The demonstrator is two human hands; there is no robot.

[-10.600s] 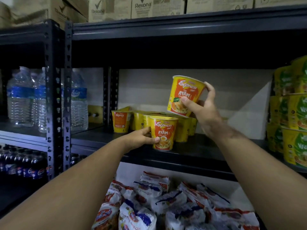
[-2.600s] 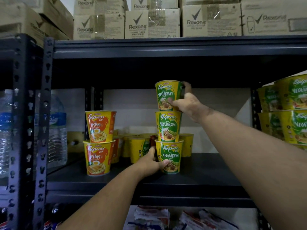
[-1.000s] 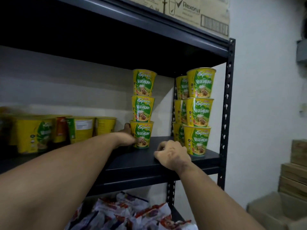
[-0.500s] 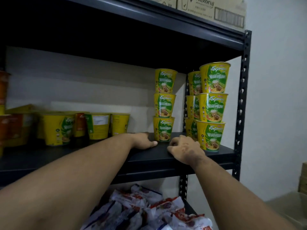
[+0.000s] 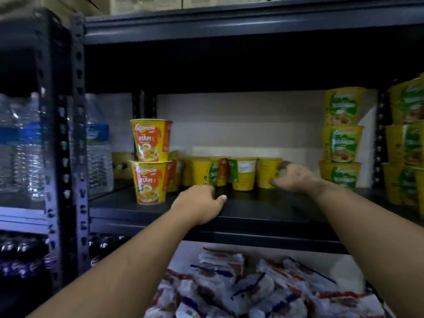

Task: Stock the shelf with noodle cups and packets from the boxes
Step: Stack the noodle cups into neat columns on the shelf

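A row of yellow noodle cups [image 5: 229, 174] stands along the back of the dark metal shelf [image 5: 263, 210], near the centre of the view. The right hand [image 5: 296, 179] reaches in from 4 o'clock and closes thumb and fingers round the rightmost cup [image 5: 267, 173] of that row, thumb at the rim and fingers at the base; the cup stands upright on the shelf. The left hand [image 5: 199, 204] enters from 7 o'clock and rests near the front edge of the shelf, just before the row; its fingers are curled, and motion blur leaves it unclear whether they touch the nearest cup, so its grip cannot be told. At 9 o'clock from the row, two orange-and-yellow cups marked "Ayam" [image 5: 150, 161] stand stacked one on the other. At 3 o'clock, three green-and-yellow cups [image 5: 341, 137] form an upright stack, and further green-and-yellow cups [image 5: 406, 143] are stacked at the far right edge, blurred. Below the shelf, at 6 o'clock, a heap of noodle packets [image 5: 252, 288] in white, red and blue wrappers lies loose. At the far left, beyond a perforated upright post [image 5: 79, 138], water bottles [image 5: 20, 145] with blue labels stand on a neighbouring shelf, with dark soft-drink bottles [image 5: 23, 253] on the level beneath. Cardboard boxes [image 5: 183, 2] sit on the top shelf at 12 o'clock.
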